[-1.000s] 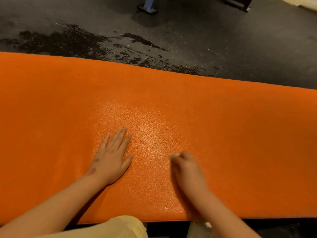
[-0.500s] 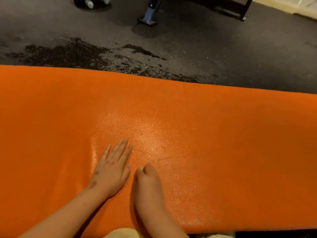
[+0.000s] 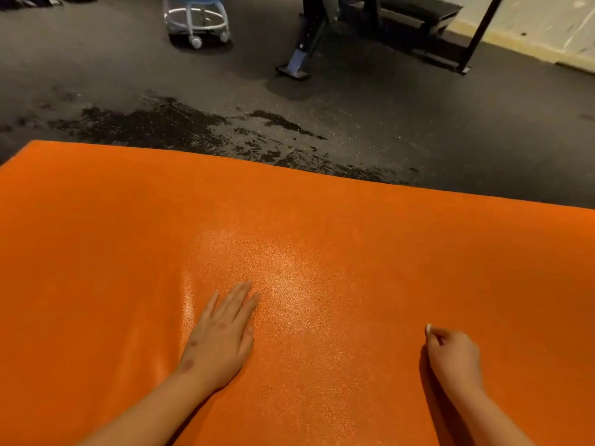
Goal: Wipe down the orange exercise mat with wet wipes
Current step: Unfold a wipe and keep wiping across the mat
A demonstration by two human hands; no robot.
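Though glossy, mat (image 3: 402, 246) on dark floor (image 3: 418, 117).

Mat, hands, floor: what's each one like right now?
Mat: lying flat, shiny damp patch in the middle.
Left hand: flat on mat, fingers straight.
Right hand: curled, pinching wipe against mat.
Wipe: mostly hidden; white tip shows.
Floor: dark, wet-looking blotches beyond mat.
Stool: upright.

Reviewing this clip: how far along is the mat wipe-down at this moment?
Done: a glossy patch, damp-looking, in the middle of the orange mat, ahead of the left hand, which lies flat on it. In hand: the right hand is on the mat further right, fingers curled on a white wipe that barely shows. Left: the matte stretches toward the far edge and both ends look unwiped.
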